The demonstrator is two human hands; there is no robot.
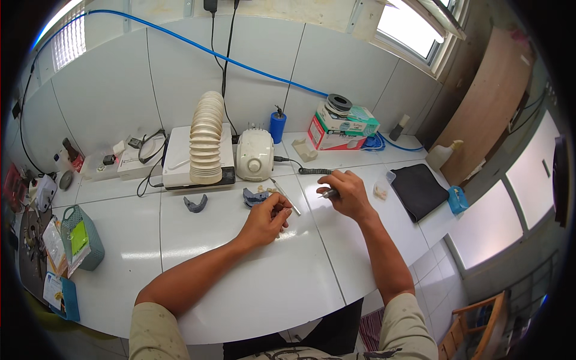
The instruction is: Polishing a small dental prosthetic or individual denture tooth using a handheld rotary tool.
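Observation:
My right hand [348,193] is closed around a dark rotary handpiece [329,193], its tip pointing left toward my other hand. My left hand [264,221] is raised over the table with its fingers curled together; whatever they hold is hidden or too small to name. Just beyond those fingers lies a blue-grey dental model [254,197], with small beige pieces [266,189] by it. A slim metal instrument [288,198] lies slanting between my hands. Farther left, a horseshoe-shaped grey dental model [195,204] rests alone on the white table.
At the back stand a white box with a ribbed hose [206,138], a rounded white control unit [255,155] with a coiled cord [315,171], and stacked cartons [342,129]. A dark mat [418,192] lies right, a green basket [87,240] left. A clear container [381,187] sits beyond my right wrist.

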